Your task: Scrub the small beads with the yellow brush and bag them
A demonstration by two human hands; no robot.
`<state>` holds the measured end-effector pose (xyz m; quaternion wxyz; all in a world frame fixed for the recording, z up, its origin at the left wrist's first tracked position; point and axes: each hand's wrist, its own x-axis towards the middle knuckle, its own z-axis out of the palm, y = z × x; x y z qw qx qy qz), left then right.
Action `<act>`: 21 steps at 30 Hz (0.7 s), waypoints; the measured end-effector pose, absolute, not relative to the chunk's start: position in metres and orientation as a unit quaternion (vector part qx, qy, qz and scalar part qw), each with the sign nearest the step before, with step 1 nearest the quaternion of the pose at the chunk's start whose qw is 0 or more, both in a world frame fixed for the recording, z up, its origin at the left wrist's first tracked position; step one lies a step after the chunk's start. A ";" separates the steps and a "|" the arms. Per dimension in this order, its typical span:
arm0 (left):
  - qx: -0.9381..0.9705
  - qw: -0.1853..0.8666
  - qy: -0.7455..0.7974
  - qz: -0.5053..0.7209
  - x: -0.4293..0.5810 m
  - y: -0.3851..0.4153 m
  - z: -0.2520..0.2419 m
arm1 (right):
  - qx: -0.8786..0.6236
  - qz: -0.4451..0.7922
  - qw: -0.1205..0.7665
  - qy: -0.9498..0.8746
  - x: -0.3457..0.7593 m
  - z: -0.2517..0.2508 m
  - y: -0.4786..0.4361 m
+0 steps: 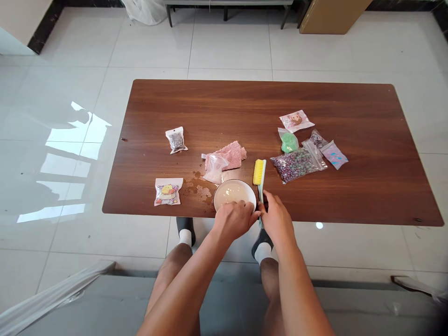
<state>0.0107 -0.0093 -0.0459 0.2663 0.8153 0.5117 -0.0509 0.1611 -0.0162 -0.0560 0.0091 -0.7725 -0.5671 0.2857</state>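
Observation:
A white bowl (219, 190) with a dark rim, holding cloudy liquid, stands at the table's near edge. My left hand (234, 219) is closed over its near right rim, fingers curled inside and thumb outside; the fingertips are hidden. Just right of the bowl lies a scrubbing brush (259, 173) with yellow bristles and a pale handle. My right hand (278, 218) is closed around the lower handle, whose end juts past the table edge. Behind the bowl are a crumpled pink cloth (234, 154) and a clear plastic bag (214, 168).
Water spots wet the brown table (196, 102) left of the bowl. A cartoon packet (168, 192) and a small white packet (177, 140) lie at left. At right are a bag of dark beads (297, 164), a green bag (289, 142) and several small packets.

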 end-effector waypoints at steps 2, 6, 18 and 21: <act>0.813 0.270 0.513 -0.051 0.011 -0.009 -0.047 | -0.773 0.285 0.007 -0.567 0.161 -0.056 -0.016; 0.814 0.277 0.508 -0.045 0.009 -0.009 -0.049 | -0.773 0.282 0.004 -0.568 0.161 -0.054 -0.016; 0.809 0.307 0.501 -0.026 0.005 0.003 -0.044 | -0.779 0.272 -0.007 -0.565 0.161 -0.058 -0.013; 0.787 0.332 0.519 0.009 0.001 0.008 -0.042 | -0.782 0.272 -0.002 -0.561 0.161 -0.060 -0.013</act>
